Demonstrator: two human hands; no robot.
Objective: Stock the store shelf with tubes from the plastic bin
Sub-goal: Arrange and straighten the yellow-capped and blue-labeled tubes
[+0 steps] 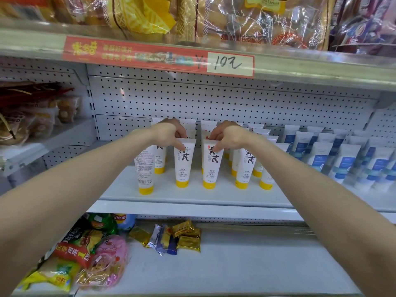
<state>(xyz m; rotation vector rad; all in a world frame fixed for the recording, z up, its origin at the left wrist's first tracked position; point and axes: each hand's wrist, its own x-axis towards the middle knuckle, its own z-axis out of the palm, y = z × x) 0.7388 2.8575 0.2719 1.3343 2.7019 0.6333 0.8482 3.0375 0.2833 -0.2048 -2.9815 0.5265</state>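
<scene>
White, yellow-capped tubes [243, 168] marked 黄芪 stand cap-down near the shelf [192, 198] front edge. Our left grip [171, 132] pinches the left tube [184, 166] by its crimped top; our right grip [225, 137] pinches the right tube [211, 168] likewise. The price tag [230, 64] overhead reads 10元.

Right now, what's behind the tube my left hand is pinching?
More white tubes stand in a row behind the front tube; only their top edges show. The left hand and that tube cover the rest, so their number is unclear.

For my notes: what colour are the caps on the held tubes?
Yellow caps on both tubes; head view.
</scene>
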